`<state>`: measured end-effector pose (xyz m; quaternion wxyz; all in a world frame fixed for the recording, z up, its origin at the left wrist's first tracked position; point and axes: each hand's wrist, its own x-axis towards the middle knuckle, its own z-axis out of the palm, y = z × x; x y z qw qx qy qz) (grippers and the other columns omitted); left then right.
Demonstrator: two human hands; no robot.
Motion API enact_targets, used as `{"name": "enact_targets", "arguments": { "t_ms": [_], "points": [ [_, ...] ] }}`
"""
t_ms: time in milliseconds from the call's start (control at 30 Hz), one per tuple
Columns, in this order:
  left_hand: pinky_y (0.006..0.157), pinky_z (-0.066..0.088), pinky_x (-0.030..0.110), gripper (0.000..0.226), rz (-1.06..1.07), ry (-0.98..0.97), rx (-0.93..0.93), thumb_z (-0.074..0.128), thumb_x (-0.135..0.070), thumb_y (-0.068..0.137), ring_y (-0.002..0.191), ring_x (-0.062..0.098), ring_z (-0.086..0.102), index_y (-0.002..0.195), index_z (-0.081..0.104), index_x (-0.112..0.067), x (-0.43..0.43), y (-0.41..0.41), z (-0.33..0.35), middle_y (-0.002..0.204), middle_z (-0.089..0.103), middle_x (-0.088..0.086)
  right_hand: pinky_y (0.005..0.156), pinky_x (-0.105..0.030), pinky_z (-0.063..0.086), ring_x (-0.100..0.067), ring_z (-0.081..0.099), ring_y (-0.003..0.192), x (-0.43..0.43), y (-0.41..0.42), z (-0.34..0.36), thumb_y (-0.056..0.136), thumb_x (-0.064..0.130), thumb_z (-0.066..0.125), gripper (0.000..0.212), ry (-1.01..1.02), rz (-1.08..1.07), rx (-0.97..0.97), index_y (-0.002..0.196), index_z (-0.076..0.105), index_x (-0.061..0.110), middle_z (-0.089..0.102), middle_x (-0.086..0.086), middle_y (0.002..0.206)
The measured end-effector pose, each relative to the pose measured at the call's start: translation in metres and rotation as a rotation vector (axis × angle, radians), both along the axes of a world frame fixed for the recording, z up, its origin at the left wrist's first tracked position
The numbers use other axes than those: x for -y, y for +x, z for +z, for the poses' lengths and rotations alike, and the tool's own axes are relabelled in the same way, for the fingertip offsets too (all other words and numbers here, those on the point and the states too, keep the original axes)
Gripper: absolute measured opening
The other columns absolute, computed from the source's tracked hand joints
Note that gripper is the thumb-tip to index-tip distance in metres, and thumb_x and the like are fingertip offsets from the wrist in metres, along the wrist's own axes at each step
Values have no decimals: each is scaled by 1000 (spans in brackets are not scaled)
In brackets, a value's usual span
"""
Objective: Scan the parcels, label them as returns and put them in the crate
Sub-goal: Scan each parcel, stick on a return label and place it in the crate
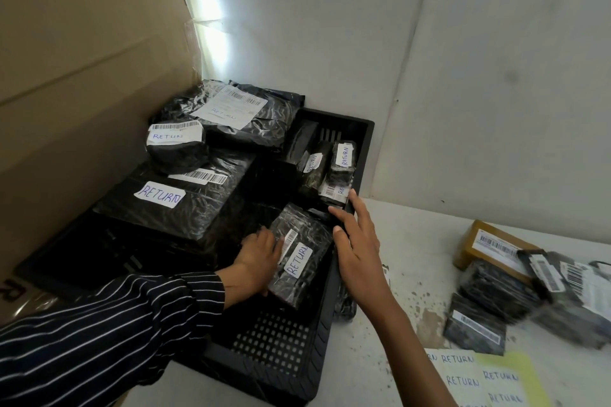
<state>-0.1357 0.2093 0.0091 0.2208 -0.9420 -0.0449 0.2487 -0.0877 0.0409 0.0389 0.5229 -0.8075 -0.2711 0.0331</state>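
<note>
My left hand (261, 258) grips the labelled parcel (299, 258) low in the crate (274, 340), right hand (358, 241) spread beside it, so I should lay it flat in the gap, label up.

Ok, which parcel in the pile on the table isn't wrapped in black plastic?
The brown cardboard box at the far end of the pile, with a barcode label on top. The other parcels there are all in black plastic.

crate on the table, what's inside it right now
The crate holds black-wrapped goods marked RETURN: small parcels at the far end and a bigger parcel that the left hand grips. Its perforated floor shows nearby; whatever lies under the parcels is covered.
</note>
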Motion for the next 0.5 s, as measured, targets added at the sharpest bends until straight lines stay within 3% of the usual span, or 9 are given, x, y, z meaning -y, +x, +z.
{"name": "enact_targets", "arguments": {
  "t_ms": [133, 300, 400, 500],
  "points": [
    [112, 26, 44, 100, 54, -127, -2, 48, -58, 88, 141, 43, 14, 148, -1, 5, 9, -4, 0, 150, 9, 36, 119, -43, 11, 2, 7, 143, 0, 0, 1, 90, 35, 28, 33, 7, 16, -1, 119, 41, 43, 11, 17, 156],
    [112, 22, 45, 98, 97, -187, -55, 52, -56, 88, 139, 44, 18, 151, -4, -5, 6, -3, 10, 151, 4, 34, 118, -45, 12, 0, 9, 143, 2, 1, 1, 90, 36, 28, 36, -14, 30, 10, 122, 43, 42, 10, 18, 155],
    [108, 28, 42, 75, 78, -264, 9, 49, -51, 92, 133, 38, 30, 149, 19, -14, 3, -2, 28, 148, 22, 23, 118, -42, 14, -2, 12, 143, 8, 3, 1, 93, 39, 34, 32, -29, 67, 39, 124, 43, 42, 14, 16, 157],
    [102, 35, 38, 48, 83, -404, 235, 42, -40, 98, 122, 29, 42, 138, 38, -15, 12, -5, 54, 136, 40, 12, 114, -28, 24, 2, 24, 138, 22, 4, 2, 98, 32, 45, 31, 58, 106, 39, 129, 47, 35, 29, 18, 151]
  ]
}}
